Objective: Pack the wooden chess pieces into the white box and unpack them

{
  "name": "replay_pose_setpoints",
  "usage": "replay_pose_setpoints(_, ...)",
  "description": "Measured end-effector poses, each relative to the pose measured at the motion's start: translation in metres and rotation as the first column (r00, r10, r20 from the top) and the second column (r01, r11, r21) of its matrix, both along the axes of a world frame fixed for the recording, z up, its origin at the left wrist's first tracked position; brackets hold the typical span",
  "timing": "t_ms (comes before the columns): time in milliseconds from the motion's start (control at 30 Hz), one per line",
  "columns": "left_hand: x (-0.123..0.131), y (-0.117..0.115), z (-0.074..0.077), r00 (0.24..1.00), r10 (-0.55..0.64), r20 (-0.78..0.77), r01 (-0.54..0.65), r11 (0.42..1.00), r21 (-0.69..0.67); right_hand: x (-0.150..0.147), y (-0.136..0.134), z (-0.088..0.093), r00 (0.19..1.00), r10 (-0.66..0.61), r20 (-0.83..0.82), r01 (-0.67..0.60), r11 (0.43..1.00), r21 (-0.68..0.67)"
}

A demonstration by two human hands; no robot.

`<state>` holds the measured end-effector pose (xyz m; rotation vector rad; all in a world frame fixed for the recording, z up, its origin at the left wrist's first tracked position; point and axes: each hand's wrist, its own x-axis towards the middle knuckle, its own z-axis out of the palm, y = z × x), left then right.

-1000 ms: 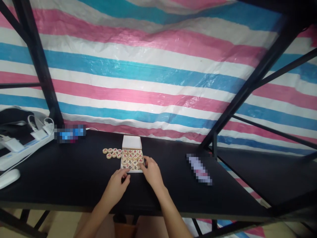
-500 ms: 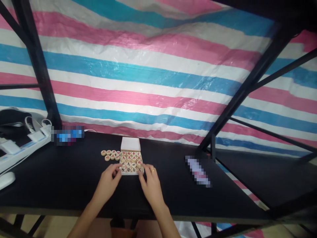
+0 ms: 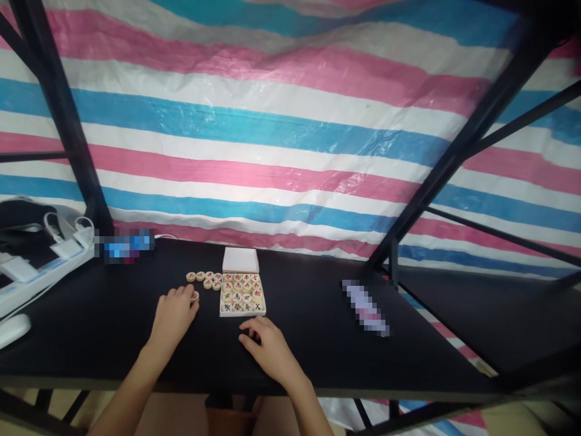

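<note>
A white box (image 3: pixel 243 313) with its lid folded back holds rows of round Chinese chess pieces (image 3: pixel 237 296), marked in red or black characters. Left of the box, several loose red-marked pieces (image 3: pixel 208 276) lie in two short rows on the desk. My left hand (image 3: pixel 172 316) grips a single red-marked piece (image 3: pixel 195 296) between thumb and fingertips, just nearer to me than those rows. In front of the box's near edge is my right hand (image 3: pixel 269 350), fingers loosely bent and apart, holding nothing.
The black desk (image 3: pixel 113 327) has a power strip (image 3: pixel 49 266) with chargers and cables at the left, and a white rounded object (image 3: pixel 14 330) below it. A blurred pale item (image 3: pixel 365 307) lies at the right. Black metal posts (image 3: pixel 75 133) and a striped sheet (image 3: pixel 254 133) stand behind.
Both hands have left the sides of the box. My left hand has gone left to a loose piece, which has come slightly nearer to me. My right hand has drawn back towards me.
</note>
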<state>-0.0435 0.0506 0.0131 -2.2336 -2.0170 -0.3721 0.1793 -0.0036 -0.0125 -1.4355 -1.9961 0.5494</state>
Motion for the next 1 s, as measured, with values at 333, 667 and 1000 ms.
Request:
replay_pose_setpoints(333, 0.05, -0.045, -0.015, 0.765, -0.26, 0.59, 0.302, 0.953, 0.029, 0.002, -0.008, 0.003, 0.985, -0.021, -0.173, 0.018, 1.0, -0.015)
replay_pose_setpoints(667, 0.049, -0.047, -0.033, 0.664, -0.305, 0.683, 0.358, 0.931, 0.068, 0.002, -0.011, 0.005, 0.989, 0.126, 0.079, -0.131, 0.989, 0.066)
replay_pose_setpoints(1000, 0.05, -0.044, -0.029, 0.666, -0.294, 0.685, 0.351, 0.934, 0.06, 0.003, -0.003, -0.012, 0.996, -0.042, -0.081, 0.053, 0.99, 0.13)
